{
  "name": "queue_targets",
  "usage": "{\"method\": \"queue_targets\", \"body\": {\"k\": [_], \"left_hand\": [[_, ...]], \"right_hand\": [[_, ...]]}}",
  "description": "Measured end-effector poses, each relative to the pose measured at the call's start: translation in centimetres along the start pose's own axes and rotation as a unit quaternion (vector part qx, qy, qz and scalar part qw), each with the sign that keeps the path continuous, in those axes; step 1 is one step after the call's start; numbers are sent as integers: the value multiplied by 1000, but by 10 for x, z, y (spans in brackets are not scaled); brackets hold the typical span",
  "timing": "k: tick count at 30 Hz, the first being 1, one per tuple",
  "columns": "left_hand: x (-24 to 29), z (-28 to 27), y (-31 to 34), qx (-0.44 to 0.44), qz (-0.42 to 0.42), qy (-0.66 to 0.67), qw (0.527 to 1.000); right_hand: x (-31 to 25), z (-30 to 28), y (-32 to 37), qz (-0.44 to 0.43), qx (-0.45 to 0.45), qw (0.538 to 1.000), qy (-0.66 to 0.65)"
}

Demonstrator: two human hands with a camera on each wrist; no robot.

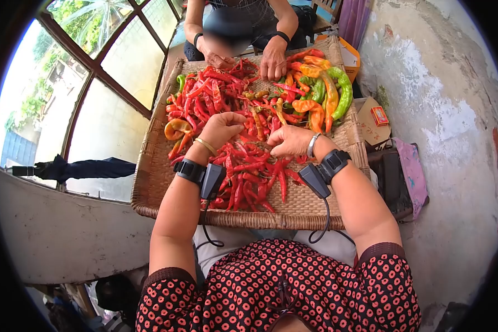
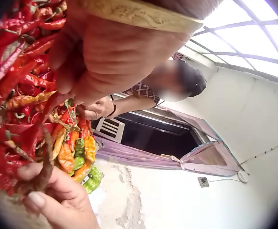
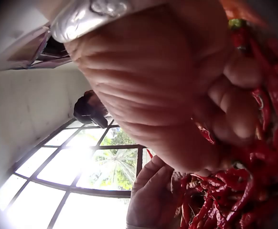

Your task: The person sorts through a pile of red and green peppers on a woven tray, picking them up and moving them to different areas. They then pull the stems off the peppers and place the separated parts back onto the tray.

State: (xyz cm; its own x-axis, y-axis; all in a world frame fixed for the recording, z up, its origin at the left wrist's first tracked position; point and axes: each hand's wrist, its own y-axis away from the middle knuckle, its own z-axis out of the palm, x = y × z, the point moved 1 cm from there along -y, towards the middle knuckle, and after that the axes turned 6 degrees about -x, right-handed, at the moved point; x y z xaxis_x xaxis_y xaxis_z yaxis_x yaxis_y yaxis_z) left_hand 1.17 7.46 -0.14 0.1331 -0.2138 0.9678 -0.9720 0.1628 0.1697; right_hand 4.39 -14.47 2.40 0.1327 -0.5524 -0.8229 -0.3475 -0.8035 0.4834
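Red chili peppers [image 1: 243, 177] are heaped on a wide woven tray [image 1: 315, 207]. My left hand [image 1: 222, 130] is over the middle of the heap, its thumb and fingers pinching a red chili pepper [image 2: 53, 106] in the left wrist view. Facing it, my right hand [image 1: 291, 141] pinches a shriveled brown chili pepper [image 2: 47, 160] between thumb and forefinger. The right wrist view shows my right hand [image 3: 148, 90] large, fingers curled inward, and hides what they hold. My left hand [image 3: 153, 195] appears below it there, beside the red peppers.
Across the tray, another person's hands [image 1: 273, 60] work among the peppers. Orange and green peppers [image 1: 340, 91] lie at the far right. A folded dark umbrella [image 1: 94, 169] is by the window at left. A cardboard piece with a small red box [image 1: 379, 115] stands beside the right wall.
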Motion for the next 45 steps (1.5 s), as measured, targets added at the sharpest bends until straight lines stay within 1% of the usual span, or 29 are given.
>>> {"method": "queue_targets", "body": {"k": [1,3,5,7,9,11,13,14,15,17,18,19,20,21,22,23,24,25,26,27,28,31,35,37,38,39,41,42,45], "left_hand": [[-4,-6,-1,-5,2,4,1000],[-1,-11,-3,-15,5,10,1000],[17,-10,4,54,8,29,998],[17,-11,0,69,26,67,995],[24,-4,-3,82,167,237,954],[22,3,-4,98,187,261,942],[8,6,-11,79,178,36,980],[1,5,-11,86,142,-131,977],[-1,9,-9,84,136,-276,948],[-7,20,-6,-46,90,-227,969],[-1,25,-3,-45,91,-225,969],[6,31,0,-91,91,-321,938],[8,34,3,-136,89,-412,897],[3,36,4,-135,90,-410,898],[-4,38,4,-163,100,-428,883],[-8,40,4,-192,110,-446,867],[-5,42,5,-229,54,-444,864],[-9,43,5,-229,55,-443,865],[-15,44,4,-223,65,-462,856],[-17,44,4,-216,75,-481,846],[-18,44,4,-214,77,-480,847],[-20,41,4,-217,42,-463,858],[-25,34,0,-230,48,-419,877],[-17,29,3,-183,101,-363,908],[-15,27,5,-183,57,-347,918],[-8,26,8,-184,59,-346,918],[-4,22,11,-189,-24,-340,921],[-10,20,9,-193,-31,-329,924],[-7,17,9,-165,15,-412,896]], "right_hand": [[-4,0,4,47,-5,999,-14],[3,-6,2,51,-43,997,-41],[-11,-12,14,47,-61,994,-76],[-9,-16,13,17,-53,995,-78],[-8,-22,11,-25,5,992,-121],[-3,-22,4,-45,39,983,-171],[0,-21,-5,-179,267,899,-297],[3,-23,-7,-153,290,908,-260],[2,-23,-6,-152,292,909,-258],[1,-21,-5,-81,276,953,-100],[4,-17,-6,-70,258,956,-121],[5,-15,-5,-68,257,957,-119],[5,-12,-6,-42,199,978,-48],[5,-8,-7,-14,140,990,23],[3,-4,-5,-10,124,976,180],[16,-1,-14,3,82,968,237],[30,3,-21,-23,85,952,292],[35,8,-22,-49,87,933,346],[38,11,-22,-47,87,933,347],[34,15,-22,-2,85,927,366],[31,17,-23,44,82,918,385],[27,16,-28,85,79,914,389],[10,10,-18,14,95,927,362],[2,5,-14,17,99,932,348],[-2,1,-10,58,87,926,363],[-8,-2,-5,60,87,923,370],[-18,-14,2,89,80,935,334],[-33,-16,11,105,98,944,297],[-41,-36,18,91,141,946,276]]}}
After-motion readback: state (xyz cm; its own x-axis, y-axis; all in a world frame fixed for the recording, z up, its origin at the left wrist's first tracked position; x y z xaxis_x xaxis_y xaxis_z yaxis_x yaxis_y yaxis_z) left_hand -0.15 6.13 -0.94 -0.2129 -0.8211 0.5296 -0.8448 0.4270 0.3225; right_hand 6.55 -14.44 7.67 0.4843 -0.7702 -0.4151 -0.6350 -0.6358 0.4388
